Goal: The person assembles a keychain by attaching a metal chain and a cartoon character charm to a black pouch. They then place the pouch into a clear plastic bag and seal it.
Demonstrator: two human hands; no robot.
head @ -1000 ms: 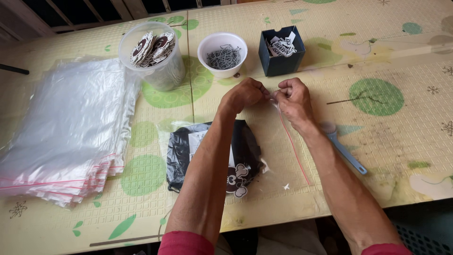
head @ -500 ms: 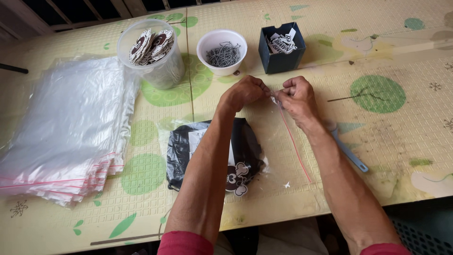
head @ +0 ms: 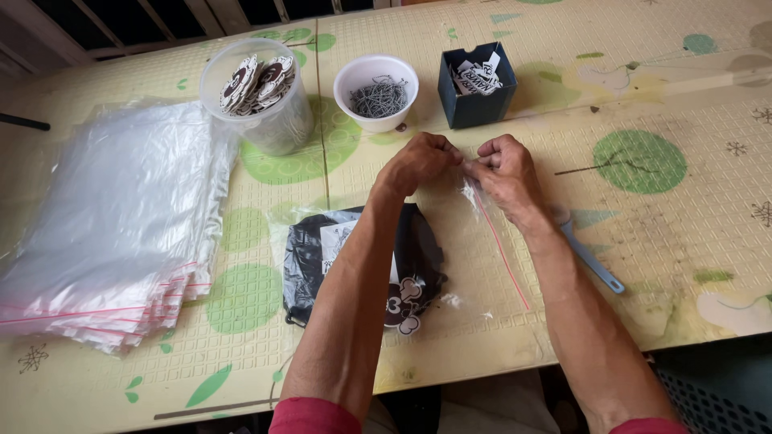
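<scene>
While both hands meet near the middle of the counter (head: 708, 241), the left hand (head: 420, 161) and the right hand (head: 505, 167) each pinch shut on the top corner of a clear zip bag (head: 450, 265), fingertips almost touching at the bag's red-lined seal edge (head: 503, 249). The bag lies flat below the hands, toward six o'clock, with a black folded garment (head: 310, 261) and a black-and-white tag (head: 402, 309) inside it, partly hidden under the left forearm. At nine o'clock sits a stack of empty clear bags (head: 112, 225); at eleven o'clock a clear tub of round tags (head: 259, 96); at twelve o'clock a white bowl of small metal pins (head: 376, 90); just right of it a dark blue box of paper labels (head: 476, 84). A blue tool (head: 591, 257) lies at four o'clock beside the right wrist. As I judge it, the thin film could slip from the pinch or the seal could close crooked if the two grips pull unevenly, and the left forearm could drag the bag.
</scene>
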